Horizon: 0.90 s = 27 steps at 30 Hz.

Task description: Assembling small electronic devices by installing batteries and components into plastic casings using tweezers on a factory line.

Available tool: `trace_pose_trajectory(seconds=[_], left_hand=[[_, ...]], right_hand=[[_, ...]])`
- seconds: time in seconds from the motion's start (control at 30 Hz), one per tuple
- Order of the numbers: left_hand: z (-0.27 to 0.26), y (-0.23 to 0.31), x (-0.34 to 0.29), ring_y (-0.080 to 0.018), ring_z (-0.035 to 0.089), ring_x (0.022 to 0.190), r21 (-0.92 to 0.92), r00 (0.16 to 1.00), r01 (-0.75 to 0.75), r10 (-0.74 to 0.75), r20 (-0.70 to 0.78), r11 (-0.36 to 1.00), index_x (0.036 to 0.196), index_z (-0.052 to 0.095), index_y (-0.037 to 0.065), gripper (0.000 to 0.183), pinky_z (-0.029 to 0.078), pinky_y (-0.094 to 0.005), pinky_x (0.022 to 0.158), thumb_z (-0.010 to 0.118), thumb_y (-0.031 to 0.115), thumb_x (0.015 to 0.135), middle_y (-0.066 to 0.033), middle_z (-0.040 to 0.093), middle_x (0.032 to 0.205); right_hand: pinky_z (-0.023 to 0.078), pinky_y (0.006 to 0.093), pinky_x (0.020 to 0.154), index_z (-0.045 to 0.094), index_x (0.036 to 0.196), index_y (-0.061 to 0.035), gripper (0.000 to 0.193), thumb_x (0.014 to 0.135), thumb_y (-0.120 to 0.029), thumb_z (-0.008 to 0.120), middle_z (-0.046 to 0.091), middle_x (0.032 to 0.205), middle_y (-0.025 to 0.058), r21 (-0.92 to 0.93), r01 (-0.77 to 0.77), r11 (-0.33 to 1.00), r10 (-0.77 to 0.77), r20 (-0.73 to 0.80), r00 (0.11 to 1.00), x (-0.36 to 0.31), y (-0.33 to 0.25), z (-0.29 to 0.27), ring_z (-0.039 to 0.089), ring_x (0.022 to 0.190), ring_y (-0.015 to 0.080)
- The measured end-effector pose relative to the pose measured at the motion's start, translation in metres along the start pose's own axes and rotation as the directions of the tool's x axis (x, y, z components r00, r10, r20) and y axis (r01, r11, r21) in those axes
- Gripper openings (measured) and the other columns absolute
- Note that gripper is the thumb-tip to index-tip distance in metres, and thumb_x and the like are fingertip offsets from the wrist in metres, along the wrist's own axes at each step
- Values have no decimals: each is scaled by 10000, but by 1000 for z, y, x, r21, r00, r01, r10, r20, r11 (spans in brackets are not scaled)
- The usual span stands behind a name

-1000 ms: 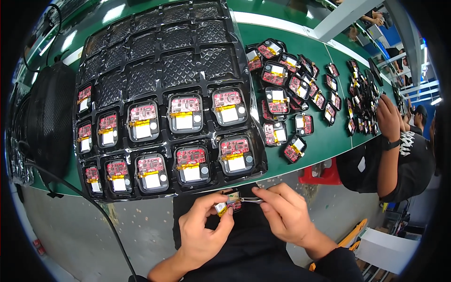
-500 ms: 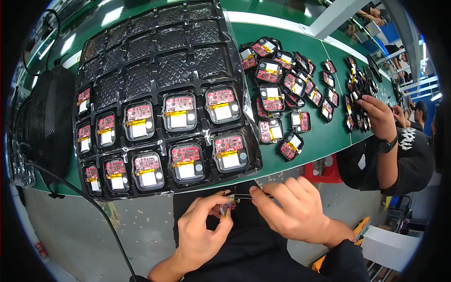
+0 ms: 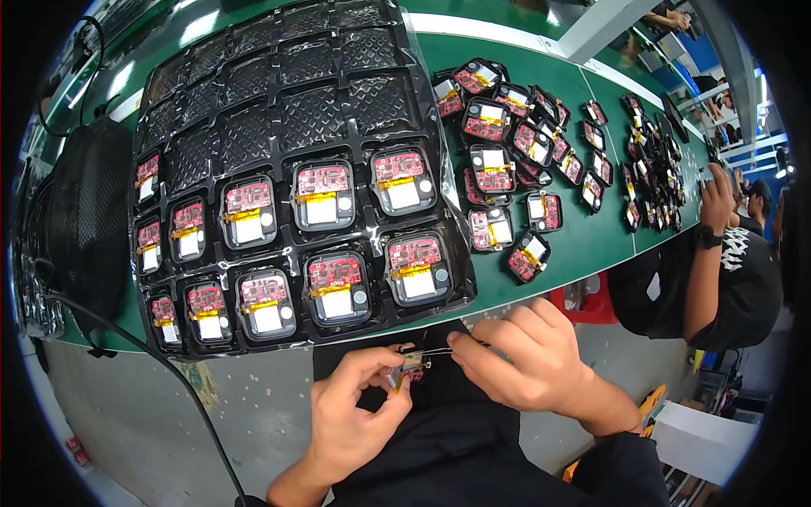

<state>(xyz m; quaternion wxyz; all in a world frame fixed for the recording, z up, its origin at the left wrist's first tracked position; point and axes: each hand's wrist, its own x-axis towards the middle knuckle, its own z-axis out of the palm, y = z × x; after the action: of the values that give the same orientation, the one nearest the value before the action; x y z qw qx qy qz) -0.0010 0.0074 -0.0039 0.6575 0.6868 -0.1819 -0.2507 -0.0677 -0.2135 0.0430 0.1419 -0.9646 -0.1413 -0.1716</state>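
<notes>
Below the bench edge, over my lap, my left hand (image 3: pixel 353 416) pinches a small electronic module (image 3: pixel 413 363) between thumb and fingers. It shows a pale flat face, bits of red board and a yellow strip; the fingers hide the rest. My right hand (image 3: pixel 530 359) is closed round thin metal tweezers (image 3: pixel 436 351), whose tips reach the module's upper part. Whether the tips grip anything is too small to tell. Just beyond my hands lies a black plastic tray (image 3: pixel 313 111), its near rows filled with black cases holding red circuit boards (image 3: pixel 338 272) and white blocks.
A loose heap of similar cases (image 3: pixel 490 169) covers the green bench (image 3: pixel 629 228) right of the tray. Farther right lies another heap (image 3: pixel 650 173), beside a co-worker's arm (image 3: pixel 708 245). A black mesh bag (image 3: pixel 91 207) and cable (image 3: pixel 190 389) are at left; a red stool (image 3: pixel 591 300) stands under the bench.
My right hand and the tweezers have shifted slightly up, still at the module. My left hand keeps its pinch. The co-worker's hand has moved away from the far heap, up and right.
</notes>
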Motion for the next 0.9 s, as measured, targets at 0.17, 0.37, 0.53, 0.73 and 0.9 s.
trace_pose_trajectory(seconds=[0.17,0.37,0.53,0.73,0.9], left_hand=[[2,4,2,-131,724,856,-10,1000,-14,13,-11,1000,1129,614,-43,343,597,-260,749,756,-97,822,-176,754,1092],[-2,10,-3,-169,703,984,11,998,48,-48,49,999,1133,564,-48,343,576,-285,849,710,-151,840,-189,714,1121],[-5,12,-2,-168,692,999,-148,990,128,-118,71,981,1150,552,-41,346,576,-293,857,709,-137,856,-180,704,1134],[-6,15,0,-165,686,996,-161,981,190,-182,62,969,1151,543,-37,334,580,-303,865,695,-135,870,-153,694,1107],[-8,13,-1,-163,690,987,-175,982,185,-176,66,967,1149,544,-37,336,582,-299,853,692,-143,867,-149,694,1101]], right_hand=[[296,285,579,756,975,-60,249,740,-139,733,608,887,-2,-195,14,981,-13,7,1000,0,-13,-6,463,643,119],[298,288,573,760,968,-62,244,739,-143,733,622,897,-9,-131,71,989,-73,-10,997,-3,-5,-3,462,639,112],[304,284,574,766,961,-59,259,717,-139,730,627,906,-5,-170,101,980,-114,-72,991,-5,-7,0,471,642,109],[308,279,575,770,973,-50,281,708,-138,731,627,905,2,-220,48,974,-56,-28,998,-4,-21,-2,483,648,110],[300,281,574,767,973,-50,277,713,-138,733,628,906,2,-228,27,973,-40,-52,998,-2,-20,0,486,650,112]])
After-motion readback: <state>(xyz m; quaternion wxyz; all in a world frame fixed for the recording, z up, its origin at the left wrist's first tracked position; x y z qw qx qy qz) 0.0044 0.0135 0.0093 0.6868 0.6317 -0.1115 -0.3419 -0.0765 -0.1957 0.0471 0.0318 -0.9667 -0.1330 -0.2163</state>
